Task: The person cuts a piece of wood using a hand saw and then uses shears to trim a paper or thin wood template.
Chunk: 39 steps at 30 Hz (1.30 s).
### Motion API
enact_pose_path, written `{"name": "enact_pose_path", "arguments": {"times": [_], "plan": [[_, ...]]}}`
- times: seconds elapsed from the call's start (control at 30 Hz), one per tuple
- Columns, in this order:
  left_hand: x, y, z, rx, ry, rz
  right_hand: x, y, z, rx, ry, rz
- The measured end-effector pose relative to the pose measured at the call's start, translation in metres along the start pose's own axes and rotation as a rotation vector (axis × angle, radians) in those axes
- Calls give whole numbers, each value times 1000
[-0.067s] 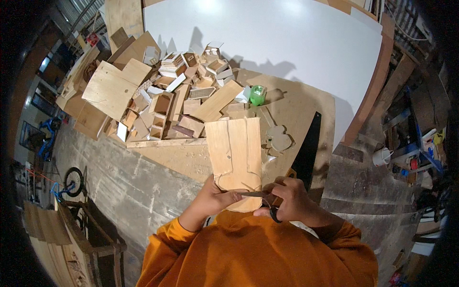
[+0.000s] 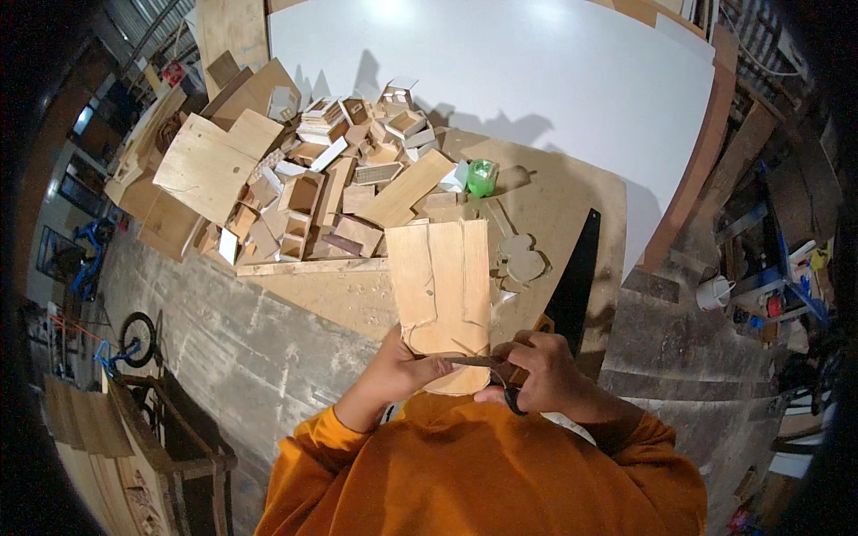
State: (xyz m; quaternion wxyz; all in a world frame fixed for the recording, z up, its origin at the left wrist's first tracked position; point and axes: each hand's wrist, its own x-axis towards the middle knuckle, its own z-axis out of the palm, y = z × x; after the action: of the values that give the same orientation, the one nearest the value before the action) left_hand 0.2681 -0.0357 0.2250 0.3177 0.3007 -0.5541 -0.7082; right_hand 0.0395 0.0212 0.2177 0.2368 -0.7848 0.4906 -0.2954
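Note:
In front of my chest is a light wooden board (image 2: 451, 295) with curved pencil-like outlines on its face and a rounded near end. My left hand (image 2: 386, 373) grips its near left edge, with the thumb lying over the face by the blades. Dark-handled scissors (image 2: 512, 399) are held in my right hand (image 2: 547, 373), fingers closed round the handles. Their blades lie across the lower part of the board, slightly apart, and the tips reach toward my left thumb. My fingers beneath the board are hidden.
On the worktable (image 2: 331, 299) lie a heap of wooden offcuts (image 2: 357, 188), a green plastic container (image 2: 483, 178), a flat rounded cut-out (image 2: 523, 259) and a black-bladed handsaw (image 2: 579, 277). A large white panel (image 2: 536, 80) covers the far side. A blue bicycle (image 2: 125, 348) stands at left.
The board has shifted very slightly to the right. Both hands keep their grip, and nothing else visibly differs.

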Motion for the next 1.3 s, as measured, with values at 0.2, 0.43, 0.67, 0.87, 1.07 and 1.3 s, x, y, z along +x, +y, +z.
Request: {"name": "enact_pose_path", "arguments": {"times": [0.2, 0.43, 0.67, 0.87, 1.07, 1.3], "plan": [[13, -3, -14, -242, 193, -107, 6, 9, -6, 59, -53, -70], [25, 10, -42, -43, 91, -169, 4, 40, -4, 667, -267, 250], [40, -14, -31, 42, -51, -231, 42, 35, 48, 1260, 212, 463], [17, -62, -30, -639, 149, 8, 60, 29, 49, 1317, 474, 572], [22, -47, 15, -421, 485, 3, 63, 37, 51, 1085, 390, 479], [1, -23, -27, -391, 511, 55, 6, 72, 3, 613, -379, 314]]}}
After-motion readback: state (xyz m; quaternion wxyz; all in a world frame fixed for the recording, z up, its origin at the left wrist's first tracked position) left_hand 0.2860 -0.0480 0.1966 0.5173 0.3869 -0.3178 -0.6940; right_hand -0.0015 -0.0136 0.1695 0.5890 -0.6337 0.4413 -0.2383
